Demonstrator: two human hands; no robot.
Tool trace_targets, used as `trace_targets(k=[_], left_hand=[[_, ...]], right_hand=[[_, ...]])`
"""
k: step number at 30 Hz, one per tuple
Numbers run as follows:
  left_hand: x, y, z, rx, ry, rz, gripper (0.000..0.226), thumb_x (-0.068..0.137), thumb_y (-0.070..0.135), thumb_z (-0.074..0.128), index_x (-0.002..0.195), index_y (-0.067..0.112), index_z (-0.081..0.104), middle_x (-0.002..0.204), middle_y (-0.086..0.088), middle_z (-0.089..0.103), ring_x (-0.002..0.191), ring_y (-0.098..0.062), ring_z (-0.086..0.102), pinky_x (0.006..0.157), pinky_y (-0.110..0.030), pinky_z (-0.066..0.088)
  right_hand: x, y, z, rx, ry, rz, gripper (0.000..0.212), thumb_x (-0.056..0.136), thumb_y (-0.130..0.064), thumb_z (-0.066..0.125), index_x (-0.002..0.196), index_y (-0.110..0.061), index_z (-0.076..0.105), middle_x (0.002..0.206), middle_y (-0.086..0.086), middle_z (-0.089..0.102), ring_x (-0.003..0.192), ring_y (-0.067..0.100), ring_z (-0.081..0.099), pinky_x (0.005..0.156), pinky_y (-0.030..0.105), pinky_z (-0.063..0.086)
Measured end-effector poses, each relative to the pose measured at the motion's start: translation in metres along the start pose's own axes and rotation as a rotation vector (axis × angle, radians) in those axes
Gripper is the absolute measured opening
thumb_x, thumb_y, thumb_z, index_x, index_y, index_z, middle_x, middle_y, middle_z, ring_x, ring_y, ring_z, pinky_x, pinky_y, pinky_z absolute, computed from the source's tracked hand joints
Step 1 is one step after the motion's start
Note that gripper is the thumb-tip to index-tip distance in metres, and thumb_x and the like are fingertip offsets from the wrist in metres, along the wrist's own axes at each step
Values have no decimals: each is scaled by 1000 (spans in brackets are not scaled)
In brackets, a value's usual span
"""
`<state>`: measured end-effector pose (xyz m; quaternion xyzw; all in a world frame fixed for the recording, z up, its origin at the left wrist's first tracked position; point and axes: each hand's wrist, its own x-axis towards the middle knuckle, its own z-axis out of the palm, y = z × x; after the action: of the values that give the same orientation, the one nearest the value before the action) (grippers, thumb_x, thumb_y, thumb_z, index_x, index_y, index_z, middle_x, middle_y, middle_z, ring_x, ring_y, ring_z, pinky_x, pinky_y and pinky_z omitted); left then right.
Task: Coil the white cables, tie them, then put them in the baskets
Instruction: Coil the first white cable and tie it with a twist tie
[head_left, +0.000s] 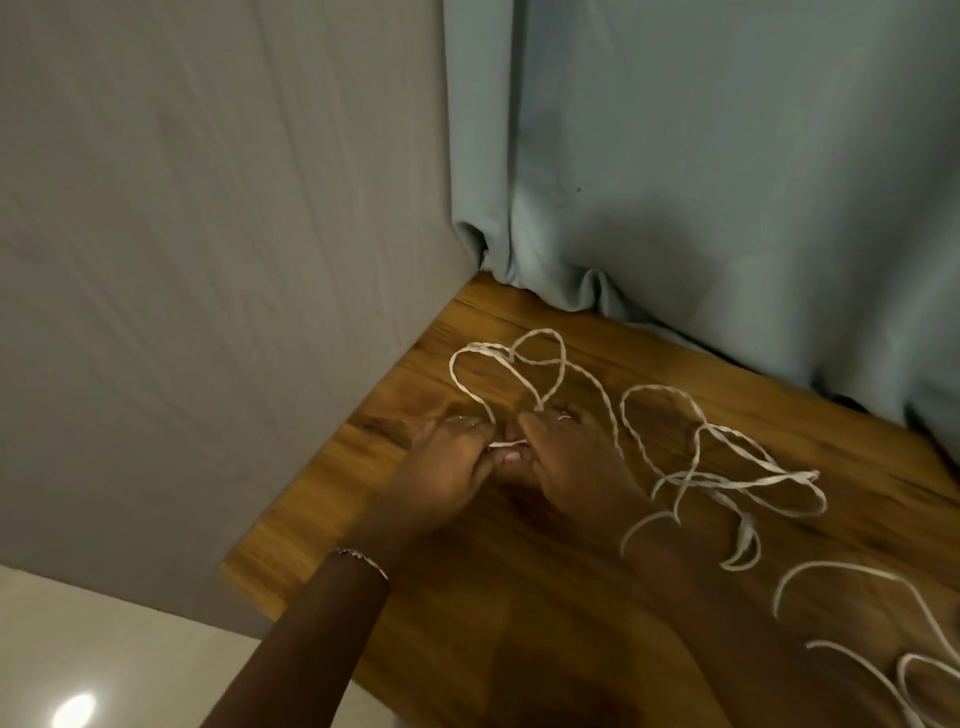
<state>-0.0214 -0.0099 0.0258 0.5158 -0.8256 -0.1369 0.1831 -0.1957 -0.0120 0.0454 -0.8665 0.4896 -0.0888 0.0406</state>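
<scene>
On table (322, 499): two hands (447, 467) (571, 462) pinching white cable (540, 364).

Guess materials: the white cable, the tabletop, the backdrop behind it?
White cable: looks like twisted fibre cord, matte, with a spiral ridge along its length; it flops limply, so probably no stiff core. Tabletop: wood or wood-look laminate, brown grain streaks with a slight sheen; can't tell which. Backdrop: a pale blue curtain, woven cloth hanging in soft folds, and a grey sheet, matte and faintly wrinkled.

Wooden table (467, 597), loose white cables (727, 483) strewn
</scene>
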Motion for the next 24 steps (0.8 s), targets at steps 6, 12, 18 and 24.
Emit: trace_targets(k=[6, 12, 18, 24], left_hand=[[7, 19, -39, -737, 24, -173, 39, 99, 41, 45, 79, 17, 67, 63, 7, 62, 59, -2, 56, 59, -20, 42], [7, 31, -50, -1477, -372, -232, 36, 101, 29, 42, 111, 0, 61, 55, 4, 27, 48, -6, 27, 56, -20, 31], [9, 39, -60, -1970, -407, -152, 22, 95, 24, 49, 93, 7, 63, 60, 3, 45, 50, -6, 42, 50, -19, 36], [27, 49, -78, -2188, -232, -126, 24, 91, 29, 46, 75, 15, 57, 51, 8, 35, 42, -4, 19, 37, -16, 19]], right_hand=[[0, 16, -27, -103, 55, 27, 68, 68, -60, 29, 112, -20, 60, 108, 2, 67, 105, 21, 61, 116, 42, 14], [25, 23, -47, -184, 168, 119, 24, 92, -37, 47, 104, -22, 61, 113, 0, 66, 112, 19, 60, 118, 43, 2], [38, 23, -53, -194, 292, 144, 32, 90, -37, 38, 98, -21, 64, 107, -2, 69, 126, 19, 50, 113, 41, -3], [33, 17, -41, -203, 410, 318, 47, 78, -36, 28, 106, -17, 61, 129, 7, 53, 127, 27, 43, 105, 48, 11]])
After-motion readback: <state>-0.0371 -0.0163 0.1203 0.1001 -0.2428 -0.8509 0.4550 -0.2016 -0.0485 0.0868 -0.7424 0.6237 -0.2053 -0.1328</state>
